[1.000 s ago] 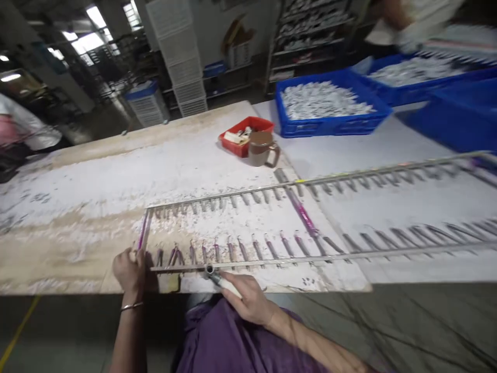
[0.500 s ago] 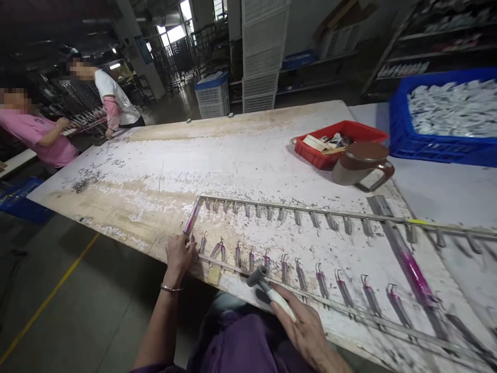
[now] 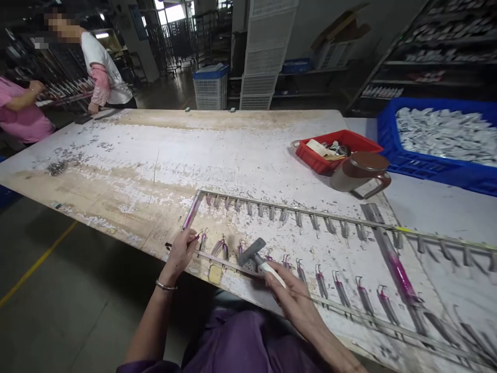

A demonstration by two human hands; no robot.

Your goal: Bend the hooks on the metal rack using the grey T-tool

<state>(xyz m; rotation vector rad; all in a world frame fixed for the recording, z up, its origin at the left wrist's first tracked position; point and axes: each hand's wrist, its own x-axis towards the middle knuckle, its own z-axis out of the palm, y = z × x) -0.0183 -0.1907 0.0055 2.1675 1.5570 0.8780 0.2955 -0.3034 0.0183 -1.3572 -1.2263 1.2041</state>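
Observation:
My right hand point(image 3: 293, 295) grips a hammer point(image 3: 252, 252) by its pale handle, the grey head raised over the near rail of a long metal rack point(image 3: 229, 265). At the rack's left corner is my left hand point(image 3: 181, 253), its thumb and fingertips pinched together beside the end of the purple-and-grey crossbar point(image 3: 191, 211). What they pinch is too small to make out. Small grey-and-purple clips with wire hooks point(image 3: 320, 280) stand along the near rail, and similar grey clips point(image 3: 298, 217) hang along the far rail.
A red tray point(image 3: 318, 160) of small parts and a brown-lidded jug point(image 3: 359, 171) stand at the right. Behind them is a blue crate point(image 3: 435, 168) full of white pieces. Loose metal bits point(image 3: 58, 167) lie on the worn table point(image 3: 233, 150). Two people are at the far left.
The hammer has risen and come nearer my left hand, its head turned sideways. My left fingers have shifted slightly at the rack's corner. The whole view has tilted a little.

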